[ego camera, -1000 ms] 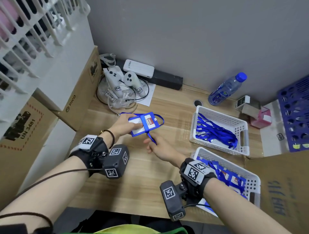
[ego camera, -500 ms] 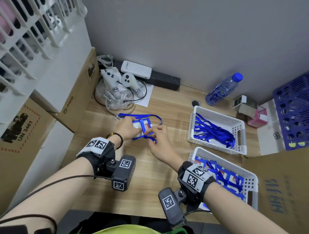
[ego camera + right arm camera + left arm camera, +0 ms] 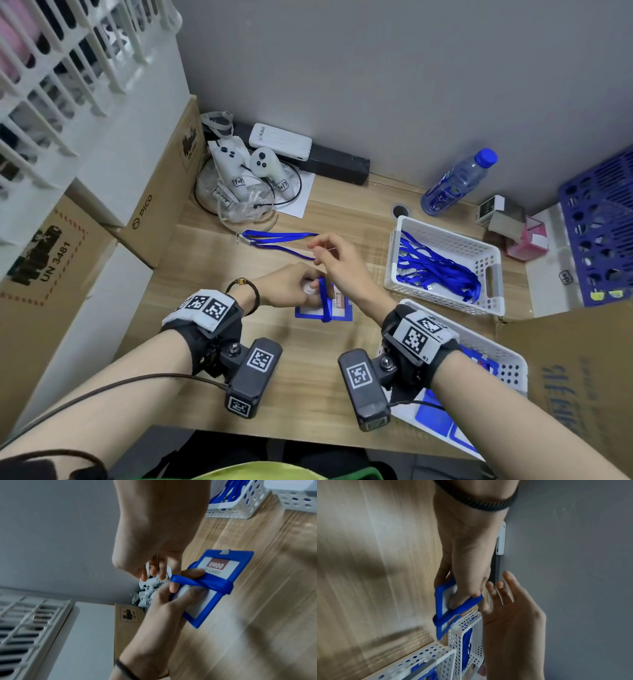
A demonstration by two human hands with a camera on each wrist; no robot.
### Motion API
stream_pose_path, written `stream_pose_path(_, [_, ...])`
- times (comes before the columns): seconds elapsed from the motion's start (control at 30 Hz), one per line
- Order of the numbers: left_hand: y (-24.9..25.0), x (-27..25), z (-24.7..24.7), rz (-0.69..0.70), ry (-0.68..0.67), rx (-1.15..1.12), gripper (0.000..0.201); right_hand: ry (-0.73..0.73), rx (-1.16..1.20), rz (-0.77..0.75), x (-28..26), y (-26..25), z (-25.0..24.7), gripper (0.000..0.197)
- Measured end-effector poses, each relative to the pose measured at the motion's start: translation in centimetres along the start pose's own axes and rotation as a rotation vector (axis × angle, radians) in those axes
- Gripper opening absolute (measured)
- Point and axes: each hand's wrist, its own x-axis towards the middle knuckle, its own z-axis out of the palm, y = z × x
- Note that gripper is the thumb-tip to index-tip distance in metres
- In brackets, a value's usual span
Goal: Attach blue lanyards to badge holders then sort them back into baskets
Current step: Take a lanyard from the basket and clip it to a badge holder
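A blue badge holder (image 3: 337,308) with a red-and-white card lies low over the wooden table (image 3: 308,377). My left hand (image 3: 305,289) grips its left end, thumb on the face. A blue lanyard (image 3: 277,238) is wrapped once around the holder's middle (image 3: 202,582), and its loop trails left across the table. Just beyond the holder, my right hand (image 3: 318,253) pinches the lanyard's strands at its fingertips. In the left wrist view the badge holder (image 3: 439,601) sits under my left fingers, with the right hand (image 3: 503,595) beside it.
A white basket (image 3: 445,236) of loose blue lanyards stands at the right. A nearer white basket (image 3: 507,363) holds badge holders. Game controllers (image 3: 236,164) in a plastic bag, a power bank and a water bottle (image 3: 455,183) line the back wall. Cardboard boxes (image 3: 161,192) stand on the left.
The left hand has drawn the badge holder toward me. The right hand has left the holder and moved farther away to the strap, which now lies stretched out to the left.
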Motion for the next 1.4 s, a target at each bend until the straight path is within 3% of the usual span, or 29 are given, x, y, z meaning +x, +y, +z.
stream_pose_path(0.03, [0.1, -0.2, -0.1, -0.008, -0.022, -0.043, 0.018, -0.005, 0.038, 0.026, 0.1, 0.0, -0.2, 0.014])
stream_pose_path(0.1, [0.1, -0.2, 0.0, -0.04, -0.027, -0.117, 0.033, -0.031, 0.082, 0.07, 0.1, 0.0, -0.5, 0.016])
stream_pose_path(0.2, [-0.4, 0.3, 0.3, -0.065, 0.073, -0.116, 0.045, -0.091, 0.114, 0.102, 0.0, 0.2, -0.3, 0.016])
stream_pose_path(0.47, [-3.1, 0.2, 0.0, -0.051, 0.21, -0.143, 0.012, 0.164, -0.015, 0.168, 0.3, 2.0, -1.1, 0.02])
stream_pose_path(0.63, [-3.1, 0.2, -0.3, -0.054, 0.334, -0.219, 0.018, 0.004, -0.164, 0.269, -0.2, 3.2, -1.9, 0.021])
stream_pose_path(0.73, [-2.8, 0.2, -0.4, -0.015, 0.337, -0.228, 0.009, -0.03, -0.221, 0.252, -0.1, 3.2, -1.1, 0.021])
stream_pose_path(1.0, [-2.4, -0.6, -0.6, 0.005, 0.258, -0.188, 0.022, -0.053, -0.481, 0.249, 0.8, 2.9, -0.2, 0.018])
stream_pose_path(1.13, [-2.6, -1.2, -0.8, -0.009, 0.23, -0.172, 0.028, -0.086, -0.642, 0.205, 0.8, 2.3, 0.6, 0.004])
stream_pose_path(1.3, [-3.3, -1.4, -0.7, -0.017, 0.234, -0.204, 0.032, -0.141, -0.724, 0.141, 0.5, 1.7, 1.8, 0.02])
stream_pose_path(1.4, [-4.0, -1.3, -1.0, -0.068, 0.269, -0.253, 0.035, -0.157, -0.67, 0.11, 0.2, 1.6, 1.9, 0.016])
